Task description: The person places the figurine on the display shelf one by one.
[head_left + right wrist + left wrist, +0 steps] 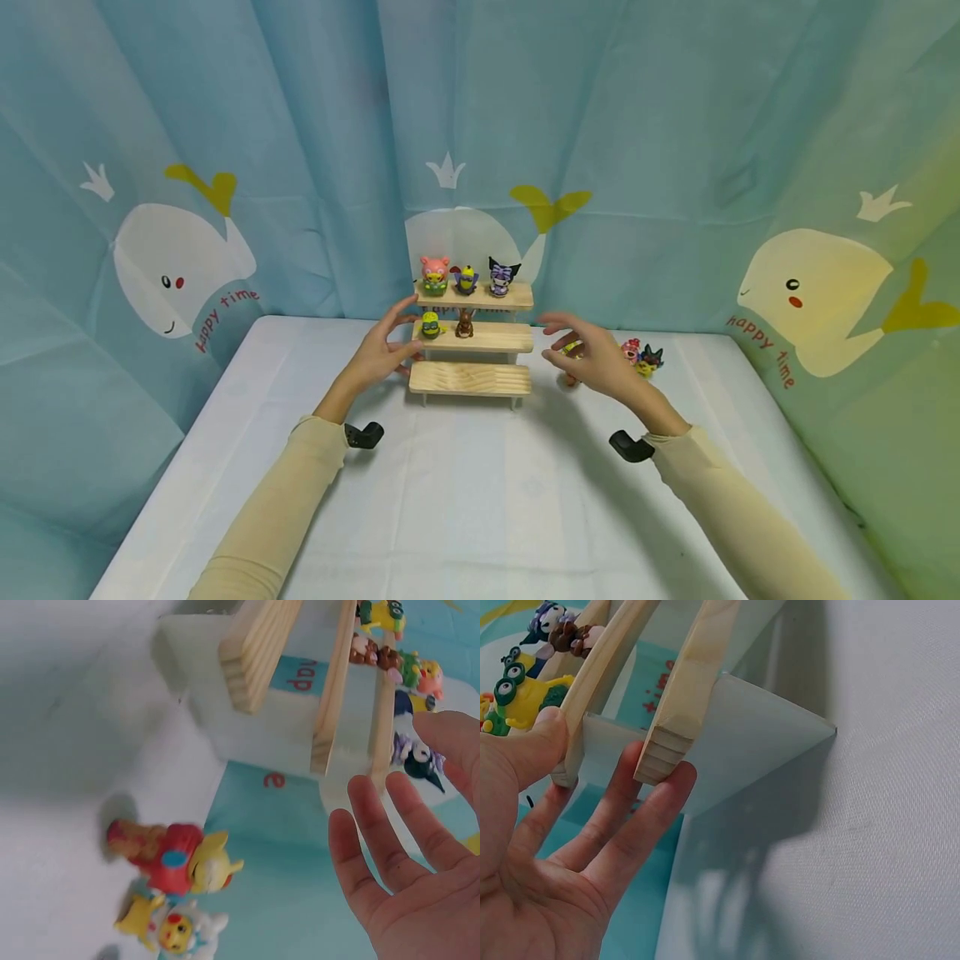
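A three-step display stand (470, 379) with pale wooden planks and translucent side panels stands on the table. My left hand (377, 354) is at its left end, fingers spread; in the left wrist view its thumb and fingertips touch the plank ends. Three figurines stand on the top plank: a pink-hooded one (434, 277), a yellow and purple one (467, 281) and a black-eared one (502, 277). The middle plank bears a yellow goggled figurine (430, 325) and a brown long-eared one (465, 323). My right hand (596, 358) hovers beside the right end, holding nothing, fingers loosely bent.
Several figurines are grouped right of the stand, partly behind my right hand, among them a dark-eared one (649, 360) and a red and yellow one (174, 857). A blue curtain (645, 167) with whale prints hangs behind the white table (465, 500).
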Motion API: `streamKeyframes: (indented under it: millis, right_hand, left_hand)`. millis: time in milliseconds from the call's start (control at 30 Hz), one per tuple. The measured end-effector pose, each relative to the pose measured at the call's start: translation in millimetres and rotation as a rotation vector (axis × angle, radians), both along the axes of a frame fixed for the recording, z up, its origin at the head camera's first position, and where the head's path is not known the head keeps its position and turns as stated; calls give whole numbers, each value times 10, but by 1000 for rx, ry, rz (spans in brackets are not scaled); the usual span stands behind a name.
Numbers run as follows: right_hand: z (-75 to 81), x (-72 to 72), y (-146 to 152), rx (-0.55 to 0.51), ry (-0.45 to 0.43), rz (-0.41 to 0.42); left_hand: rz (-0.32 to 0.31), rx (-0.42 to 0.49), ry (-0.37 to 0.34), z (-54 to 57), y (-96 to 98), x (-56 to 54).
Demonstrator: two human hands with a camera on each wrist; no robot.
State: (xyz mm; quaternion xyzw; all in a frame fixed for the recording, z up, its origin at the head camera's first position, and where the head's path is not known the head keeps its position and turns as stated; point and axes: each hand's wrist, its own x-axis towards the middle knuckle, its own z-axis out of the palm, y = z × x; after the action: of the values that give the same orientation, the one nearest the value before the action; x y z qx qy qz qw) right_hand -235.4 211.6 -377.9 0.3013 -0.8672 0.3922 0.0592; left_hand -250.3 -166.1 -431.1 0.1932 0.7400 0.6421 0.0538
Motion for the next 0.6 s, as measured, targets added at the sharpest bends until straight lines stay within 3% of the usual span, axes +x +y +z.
streamKeyframes:
  millis: [600]
  right_hand:
    - [-87,239,558,-2,93,-133]
  left_hand:
    - [17,-11,-9,10,2,-4]
